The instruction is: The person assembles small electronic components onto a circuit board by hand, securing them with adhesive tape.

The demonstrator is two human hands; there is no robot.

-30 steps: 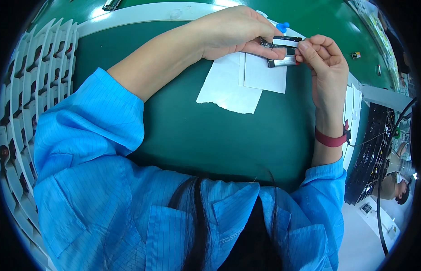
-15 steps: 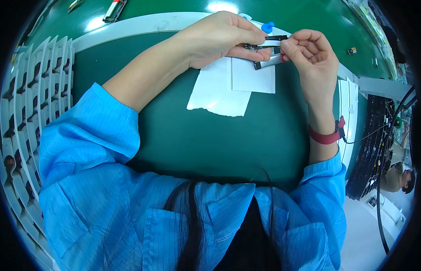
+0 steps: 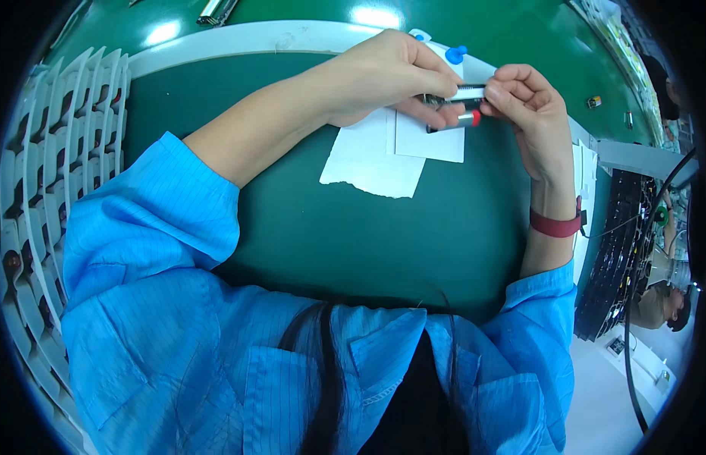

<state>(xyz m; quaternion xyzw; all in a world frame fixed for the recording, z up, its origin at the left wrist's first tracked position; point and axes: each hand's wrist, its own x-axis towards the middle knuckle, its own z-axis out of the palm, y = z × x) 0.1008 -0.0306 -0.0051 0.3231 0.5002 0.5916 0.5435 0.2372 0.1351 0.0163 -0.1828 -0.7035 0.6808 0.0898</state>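
Note:
My left hand (image 3: 402, 80) reaches over the papers with its thumb and fingers closed on a small black-and-white strip (image 3: 468, 93). From the other side my right hand (image 3: 529, 106), fingers curled, pinches the right end of that strip. Just below it shows a slim silver piece with a red end (image 3: 474, 118); my left fingers partly cover it. Whether they grip it or it is joined to the strip, I cannot tell. White paper sheets (image 3: 368, 163), one with a torn edge, lie beneath my hands on the green mat (image 3: 353, 243).
A blue push pin (image 3: 456, 54) stands by the white curved rim (image 3: 239, 51) beyond my hands. Stacked white trays (image 3: 72, 152) fill the left side. Dark racks (image 3: 618, 250) stand at right. A cable runs from my red wristband (image 3: 554, 224).
Both hands have come slightly nearer, with the strip between them. The silver piece with the red end has shifted the same way, and its red end shows more.

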